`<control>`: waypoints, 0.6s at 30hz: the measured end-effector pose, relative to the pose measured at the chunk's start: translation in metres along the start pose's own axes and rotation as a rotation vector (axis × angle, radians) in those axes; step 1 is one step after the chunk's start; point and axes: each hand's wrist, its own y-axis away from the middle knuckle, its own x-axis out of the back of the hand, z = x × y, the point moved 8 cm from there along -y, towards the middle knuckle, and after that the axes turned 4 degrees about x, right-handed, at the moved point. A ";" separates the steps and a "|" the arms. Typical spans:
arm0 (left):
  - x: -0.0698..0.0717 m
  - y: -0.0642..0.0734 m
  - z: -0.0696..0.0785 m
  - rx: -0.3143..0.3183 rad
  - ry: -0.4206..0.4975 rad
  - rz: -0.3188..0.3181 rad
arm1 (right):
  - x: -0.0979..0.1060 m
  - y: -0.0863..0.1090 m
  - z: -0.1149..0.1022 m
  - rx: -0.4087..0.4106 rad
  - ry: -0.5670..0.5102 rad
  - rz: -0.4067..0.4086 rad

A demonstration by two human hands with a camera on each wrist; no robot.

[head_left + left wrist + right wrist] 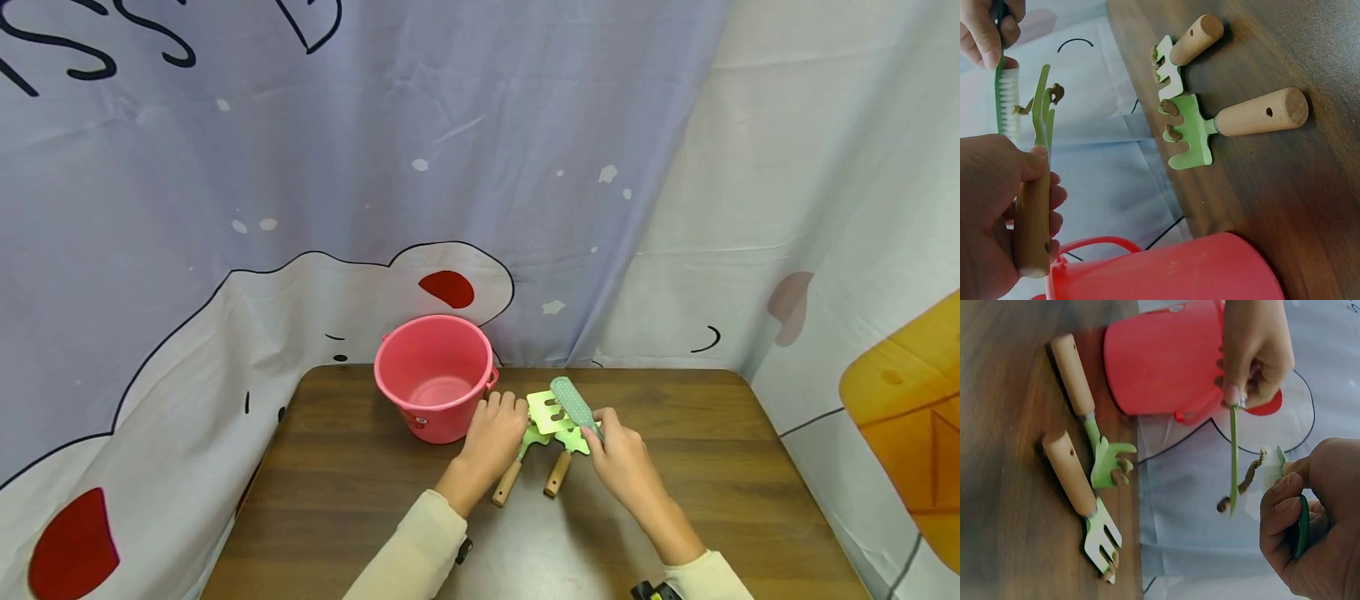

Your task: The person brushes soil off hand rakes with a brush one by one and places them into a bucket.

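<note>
My left hand (495, 433) grips the wooden handle (1034, 228) of a small garden fork (551, 412), its green tines raised above the table. Brown curled bits (1247, 478) cling to the tines. With my right hand (621, 457) I hold a green brush (573, 402), white bristles (1272, 469) turned toward the fork and right at a brown bit. Below them on the table lie a green hand rake (1191, 131) and another garden fork (1100, 534), both wooden-handled, with brown bits on their tines.
A pink bucket (420, 408) stands upright at the back of the wooden table (345, 500), left of my left hand. A printed curtain (360, 167) hangs behind the table's back edge. A plain cloth (825, 400) hangs to the right.
</note>
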 end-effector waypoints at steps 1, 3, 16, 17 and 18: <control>0.000 0.000 0.000 0.000 -0.001 -0.002 | -0.002 0.000 -0.001 0.001 0.000 -0.003; 0.000 -0.001 0.001 0.001 -0.003 -0.009 | -0.007 0.001 -0.003 0.002 -0.008 -0.013; 0.004 0.001 0.003 -0.007 -0.005 0.002 | -0.016 0.007 -0.012 0.090 0.048 0.049; 0.004 0.002 0.003 -0.009 -0.006 0.006 | -0.015 0.007 -0.012 0.092 0.061 0.055; 0.004 0.002 0.004 -0.011 -0.008 0.007 | -0.015 0.008 -0.011 0.090 0.071 0.058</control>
